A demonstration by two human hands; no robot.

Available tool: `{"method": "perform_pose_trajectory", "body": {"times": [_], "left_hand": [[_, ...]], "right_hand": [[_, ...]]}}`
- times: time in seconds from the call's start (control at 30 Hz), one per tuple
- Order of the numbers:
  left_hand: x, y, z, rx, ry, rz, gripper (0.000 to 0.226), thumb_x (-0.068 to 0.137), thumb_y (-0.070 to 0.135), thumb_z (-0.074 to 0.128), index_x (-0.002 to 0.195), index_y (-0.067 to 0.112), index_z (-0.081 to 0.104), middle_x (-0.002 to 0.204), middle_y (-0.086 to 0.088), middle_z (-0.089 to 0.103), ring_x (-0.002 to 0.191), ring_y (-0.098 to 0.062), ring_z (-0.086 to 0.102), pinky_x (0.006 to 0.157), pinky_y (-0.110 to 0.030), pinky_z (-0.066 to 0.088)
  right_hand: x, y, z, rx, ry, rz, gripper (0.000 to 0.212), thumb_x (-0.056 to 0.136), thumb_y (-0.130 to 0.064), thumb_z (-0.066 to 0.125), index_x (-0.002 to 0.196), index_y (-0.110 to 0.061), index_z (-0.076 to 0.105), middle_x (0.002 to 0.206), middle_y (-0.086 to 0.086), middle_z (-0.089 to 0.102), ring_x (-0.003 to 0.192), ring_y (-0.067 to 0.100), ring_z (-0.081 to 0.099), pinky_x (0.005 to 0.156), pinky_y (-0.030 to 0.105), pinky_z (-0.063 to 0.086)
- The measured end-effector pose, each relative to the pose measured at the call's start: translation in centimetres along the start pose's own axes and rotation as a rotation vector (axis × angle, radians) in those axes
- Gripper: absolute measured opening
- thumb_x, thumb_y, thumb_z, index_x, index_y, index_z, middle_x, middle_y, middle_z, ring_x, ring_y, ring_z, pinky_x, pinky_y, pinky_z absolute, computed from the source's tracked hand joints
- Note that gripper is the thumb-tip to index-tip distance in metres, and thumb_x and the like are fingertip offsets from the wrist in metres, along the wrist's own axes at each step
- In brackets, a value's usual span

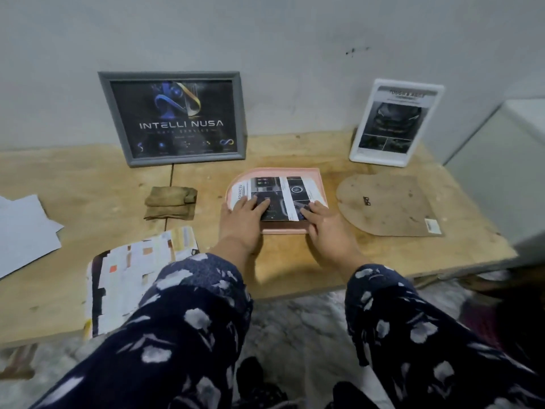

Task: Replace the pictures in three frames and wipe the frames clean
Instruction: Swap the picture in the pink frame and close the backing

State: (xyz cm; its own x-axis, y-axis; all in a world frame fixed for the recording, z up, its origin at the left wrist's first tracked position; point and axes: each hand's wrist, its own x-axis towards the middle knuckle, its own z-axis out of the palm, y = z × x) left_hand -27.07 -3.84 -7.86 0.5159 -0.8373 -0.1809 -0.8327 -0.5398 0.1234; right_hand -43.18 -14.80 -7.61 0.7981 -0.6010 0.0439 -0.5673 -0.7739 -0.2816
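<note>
A wooden table (88, 178) fills the middle of the view, backed by a pale wall. At eleven o'clock a grey frame (172, 118) leans upright against the wall, holding a dark picture lettered "INTELLI NUSA". At one o'clock a white frame (396, 122) stands tilted against the wall with a dark printed sheet in it. At three o'clock a brown backing board (386, 205), rounded at one end, lies flat on the table, just beside the pink frame (320, 184). That frame lies flat at the centre, and a printed picture (283, 193) rests on it. The left hand (243, 221) lies with fingers straight, pressing the picture's near left part; the right hand (324, 224) lies likewise flat, fingers straight, pressing its near right corner. At eight o'clock a loose printed sheet (129, 276) lies near the table's edge; at nine o'clock lie white papers (23, 228). A folded brown cloth (171, 202) sits at ten o'clock, left of the pink frame and apart from it.
</note>
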Motion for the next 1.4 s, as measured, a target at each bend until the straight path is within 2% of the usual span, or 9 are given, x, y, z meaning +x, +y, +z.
{"method": "perform_pose_trajectory", "body": {"times": [0.13,0.23,0.3,0.47,0.63,0.9,1.03,1.2,1.4], "left_hand": [[1.2,-0.3,1.9,0.044,-0.076,0.032,0.06,0.099,0.036,0.035,0.154,0.035,0.011,0.163,0.002,0.011,0.149,-0.021,0.008,0.118,-0.054,0.002],[1.8,-1.0,2.9,0.075,-0.107,0.046,0.066,0.094,0.064,0.021,0.154,0.037,0.011,0.163,0.004,0.006,0.15,-0.019,0.003,0.116,-0.058,-0.001],[2.2,-1.2,3.1,0.071,-0.099,0.042,0.071,0.091,0.071,0.015,0.153,0.038,0.013,0.163,0.005,0.004,0.15,-0.018,0.0,0.115,-0.059,-0.004],[2.5,-0.8,3.4,0.016,-0.083,0.066,0.058,0.1,0.054,0.02,0.154,0.033,0.015,0.163,0.002,0.004,0.15,-0.021,0.0,0.116,-0.06,-0.002],[2.5,-0.1,3.2,-0.028,-0.057,0.041,0.056,0.099,0.048,0.028,0.152,0.03,0.019,0.162,0.001,0.01,0.149,-0.022,0.005,0.117,-0.056,0.004],[2.6,2.0,2.8,-0.049,0.032,-0.061,0.051,0.101,0.046,0.028,0.148,0.026,0.029,0.158,0.0,0.022,0.145,-0.023,0.018,0.117,-0.055,0.006],[3.7,6.6,2.1,-0.124,0.12,-0.08,0.043,0.1,0.036,0.037,0.141,0.022,0.039,0.151,-0.001,0.034,0.138,-0.022,0.029,0.112,-0.045,0.022],[5.6,13.2,1.9,-0.126,0.146,-0.011,0.041,0.097,0.028,0.044,0.138,0.021,0.043,0.143,-0.002,0.042,0.131,-0.023,0.036,0.105,-0.042,0.031],[7.8,20.9,3.3,-0.234,0.012,-0.106,0.047,0.095,0.036,0.05,0.139,0.021,0.04,0.142,-0.006,0.044,0.131,-0.027,0.037,0.105,-0.045,0.031]], "right_hand": [[1.4,1.1,1.9,0.007,-0.184,0.089,0.047,0.095,-0.01,0.039,0.141,-0.017,0.045,0.148,0.006,0.041,0.139,0.024,0.032,0.115,0.04,0.028],[2.0,0.7,2.5,-0.038,-0.157,0.103,0.044,0.093,-0.017,0.039,0.136,-0.016,0.049,0.135,0.005,0.051,0.125,0.024,0.042,0.107,0.041,0.034],[2.0,0.6,2.9,-0.082,-0.119,0.121,0.041,0.096,-0.025,0.039,0.135,-0.017,0.05,0.138,0.005,0.05,0.127,0.024,0.041,0.108,0.039,0.032],[2.4,1.0,3.0,-0.141,-0.082,0.129,0.039,0.094,-0.016,0.04,0.13,-0.02,0.055,0.133,0.005,0.052,0.119,0.024,0.044,0.098,0.039,0.035],[2.7,2.0,2.9,-0.107,-0.063,0.127,0.039,0.093,-0.014,0.043,0.128,-0.023,0.056,0.118,0.005,0.053,0.107,0.023,0.047,0.091,0.038,0.035],[3.7,4.3,1.2,0.191,-0.009,0.169,0.044,0.088,-0.015,0.049,0.132,-0.022,0.053,0.118,0.004,0.051,0.113,0.022,0.046,0.098,0.04,0.039],[3.6,8.1,-0.7,0.178,-0.031,0.206,0.041,0.091,-0.017,0.049,0.131,-0.021,0.053,0.124,0.005,0.051,0.117,0.023,0.045,0.1,0.04,0.04],[2.6,14.3,-2.5,0.149,-0.098,0.337,0.045,0.089,-0.015,0.046,0.132,-0.021,0.051,0.128,0.007,0.046,0.121,0.029,0.04,0.102,0.042,0.038],[0.7,22.5,-4.6,0.125,-0.153,0.606,0.053,0.087,-0.012,0.044,0.139,-0.023,0.042,0.139,0.012,0.033,0.128,0.034,0.029,0.105,0.042,0.031]]}}
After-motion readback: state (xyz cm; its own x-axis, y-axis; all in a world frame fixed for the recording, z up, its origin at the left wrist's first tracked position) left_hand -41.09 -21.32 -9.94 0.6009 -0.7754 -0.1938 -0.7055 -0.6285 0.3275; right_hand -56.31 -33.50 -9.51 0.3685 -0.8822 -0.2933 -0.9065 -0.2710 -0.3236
